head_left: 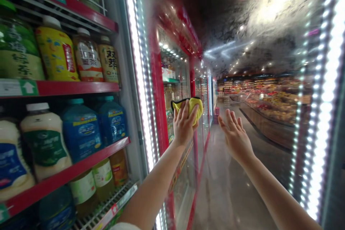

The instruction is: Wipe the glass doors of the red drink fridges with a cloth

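My left hand (pixel 183 125) is wrapped over a yellow cloth (pixel 198 107) with a black edge, its arm stretched out ahead of me. The cloth appears to press on the glass pane (pixel 231 48), which looks fogged and streaked in its upper part. To the right, my right hand (pixel 237 136) is raised with fingers extended and nothing held. It is near the pane; whether the palm touches it I cannot tell.
At left, a cooler's red-edged shelves (pixel 78 87) hold several drink bottles (pixel 57 50). Bright light strips (pixel 138 68) run up both sides. Through the glass show red-framed coolers (pixel 192 75), a shop floor (pixel 218 187) and a produce display (pixel 269 111).
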{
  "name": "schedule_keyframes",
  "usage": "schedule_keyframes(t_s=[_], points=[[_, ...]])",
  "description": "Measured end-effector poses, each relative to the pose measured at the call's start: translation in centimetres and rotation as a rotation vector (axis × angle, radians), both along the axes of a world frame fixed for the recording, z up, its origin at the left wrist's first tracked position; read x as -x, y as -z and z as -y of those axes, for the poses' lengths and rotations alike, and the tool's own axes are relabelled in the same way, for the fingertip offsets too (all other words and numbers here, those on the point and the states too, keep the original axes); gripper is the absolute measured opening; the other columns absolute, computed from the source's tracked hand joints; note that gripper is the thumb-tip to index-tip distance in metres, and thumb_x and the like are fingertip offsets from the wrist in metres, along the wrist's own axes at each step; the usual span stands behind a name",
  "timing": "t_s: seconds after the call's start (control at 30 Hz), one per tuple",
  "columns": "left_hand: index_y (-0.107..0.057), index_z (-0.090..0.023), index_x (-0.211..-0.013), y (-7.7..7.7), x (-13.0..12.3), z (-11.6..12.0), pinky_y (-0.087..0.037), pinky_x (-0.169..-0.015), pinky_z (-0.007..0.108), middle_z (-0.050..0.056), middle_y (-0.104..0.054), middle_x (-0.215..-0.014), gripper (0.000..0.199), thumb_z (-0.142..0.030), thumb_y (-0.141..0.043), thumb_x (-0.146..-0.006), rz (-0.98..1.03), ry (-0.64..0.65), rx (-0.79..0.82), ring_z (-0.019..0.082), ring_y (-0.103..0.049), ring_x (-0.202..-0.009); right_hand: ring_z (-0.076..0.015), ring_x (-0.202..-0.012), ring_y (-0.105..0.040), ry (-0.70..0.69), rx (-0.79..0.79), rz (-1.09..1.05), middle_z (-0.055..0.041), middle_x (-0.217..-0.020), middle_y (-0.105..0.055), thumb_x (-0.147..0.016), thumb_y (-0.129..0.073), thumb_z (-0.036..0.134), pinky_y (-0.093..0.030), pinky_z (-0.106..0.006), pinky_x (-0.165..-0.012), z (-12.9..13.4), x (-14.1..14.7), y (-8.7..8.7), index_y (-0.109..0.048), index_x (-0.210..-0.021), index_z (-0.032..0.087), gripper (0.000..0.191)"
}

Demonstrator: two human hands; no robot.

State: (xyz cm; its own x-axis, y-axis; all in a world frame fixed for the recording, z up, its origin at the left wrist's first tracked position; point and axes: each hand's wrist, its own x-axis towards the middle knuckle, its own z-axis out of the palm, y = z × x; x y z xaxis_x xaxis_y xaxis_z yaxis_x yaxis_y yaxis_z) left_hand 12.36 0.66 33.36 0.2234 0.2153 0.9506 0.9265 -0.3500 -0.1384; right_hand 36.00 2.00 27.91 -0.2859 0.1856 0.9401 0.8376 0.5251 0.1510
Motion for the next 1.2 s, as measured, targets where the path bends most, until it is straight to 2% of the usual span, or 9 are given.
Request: schedule_keyframes(t_s=[0.13,0.27,0.37,0.47,0.6,0.8,0.87,1.1,1.2], points=[[-0.033,-0.032,-0.159,-4.8,1.7,-0.3,-0.031,-0.122,0.063,0.01,-0.031,-0.169,0.074,-0.023,-0.062,-0.092,0.264,-0.026,-0.077,0.034,-0.032,-0.154,-0.0306,-0.155,-0.023,0.006,-0.007,0.014,-0.0078,-0.171,-0.008,-0.091,-0.048,-0.002,-0.038,-0.059,-0.12,0.0,-0.2,0.1,-0.007,-0.164,0.035,0.093],[-0.028,-0.032,-0.161,-1.2,2.4,0.0,-0.034,-0.12,0.064,0.012,-0.025,-0.17,0.078,-0.02,-0.062,-0.092,0.322,-0.027,-0.075,0.036,-0.027,-0.156,-0.0308,-0.156,-0.021,0.004,-0.005,0.015,-0.0079,-0.171,-0.009,-0.091,-0.048,-0.001,-0.037,-0.06,-0.12,-0.1,-0.3,0.2,-0.009,-0.165,0.035,0.09],[-0.033,-0.035,-0.159,2.1,2.4,0.2,-0.033,-0.122,0.061,0.01,-0.03,-0.169,0.077,-0.019,-0.065,-0.091,0.087,0.013,-0.014,0.034,-0.027,-0.156,-0.0318,-0.155,-0.021,0.008,-0.005,0.001,-0.0077,-0.171,-0.01,-0.09,-0.048,-0.002,-0.036,-0.061,-0.12,-0.2,-0.2,0.3,-0.014,-0.164,0.036,0.09],[-0.041,-0.034,-0.155,0.8,3.3,0.1,-0.031,-0.123,0.06,0.01,-0.035,-0.167,0.07,-0.021,-0.066,-0.091,-0.006,0.001,0.003,0.032,-0.032,-0.154,-0.0321,-0.155,-0.024,0.013,-0.016,0.007,-0.0075,-0.171,-0.01,-0.09,-0.048,-0.001,-0.037,-0.061,-0.12,-0.1,-0.3,0.4,-0.014,-0.165,0.036,0.09],[-0.034,-0.032,-0.159,-2.6,5.5,0.3,-0.032,-0.122,0.063,0.012,-0.034,-0.167,0.074,-0.023,-0.064,-0.092,0.226,-0.051,-0.064,0.034,-0.034,-0.153,-0.0321,-0.154,-0.029,0.024,-0.005,0.024,-0.0071,-0.171,-0.011,-0.091,-0.048,0.001,-0.038,-0.058,-0.12,0.5,-0.4,0.2,-0.015,-0.165,0.034,0.087],[-0.029,-0.033,-0.16,3.0,6.8,1.3,-0.039,-0.119,0.06,0.013,-0.028,-0.169,0.08,-0.018,-0.064,-0.09,0.216,-0.08,-0.035,0.036,-0.031,-0.154,-0.0384,-0.152,-0.031,0.053,0.049,-0.037,-0.0136,-0.17,-0.017,-0.092,-0.05,0.005,-0.041,-0.064,-0.116,1.5,1.0,-0.1,-0.031,-0.162,0.027,0.076],[-0.03,-0.032,-0.16,3.2,7.5,1.0,-0.037,-0.119,0.062,0.013,-0.028,-0.169,0.078,-0.019,-0.064,-0.09,0.215,-0.091,-0.024,0.036,-0.033,-0.153,-0.0404,-0.152,-0.03,0.056,0.051,-0.058,-0.0176,-0.168,-0.02,-0.093,-0.049,0.005,-0.041,-0.067,-0.115,1.6,1.7,-0.1,-0.038,-0.159,0.022,0.069],[-0.037,-0.025,-0.157,-8.2,10.0,-0.7,-0.037,-0.121,0.055,0.013,-0.034,-0.166,0.068,-0.021,-0.059,-0.093,0.237,-0.042,-0.103,0.034,-0.031,-0.154,-0.0427,-0.15,-0.03,0.079,0.033,-0.08,-0.0231,-0.165,-0.028,-0.094,-0.049,0.005,-0.04,-0.07,-0.113,1.3,2.8,0.1,-0.052,-0.149,0.014,0.055],[-0.038,-0.026,-0.156,-8.2,11.1,0.0,-0.037,-0.122,0.053,0.013,-0.035,-0.166,0.069,-0.023,-0.061,-0.092,0.065,0.005,-0.063,0.033,-0.03,-0.155,-0.0437,-0.149,-0.031,0.067,0.016,-0.095,-0.0227,-0.165,-0.027,-0.095,-0.05,0.006,-0.041,-0.071,-0.111,1.1,2.8,0.4,-0.048,-0.152,0.017,0.059]])
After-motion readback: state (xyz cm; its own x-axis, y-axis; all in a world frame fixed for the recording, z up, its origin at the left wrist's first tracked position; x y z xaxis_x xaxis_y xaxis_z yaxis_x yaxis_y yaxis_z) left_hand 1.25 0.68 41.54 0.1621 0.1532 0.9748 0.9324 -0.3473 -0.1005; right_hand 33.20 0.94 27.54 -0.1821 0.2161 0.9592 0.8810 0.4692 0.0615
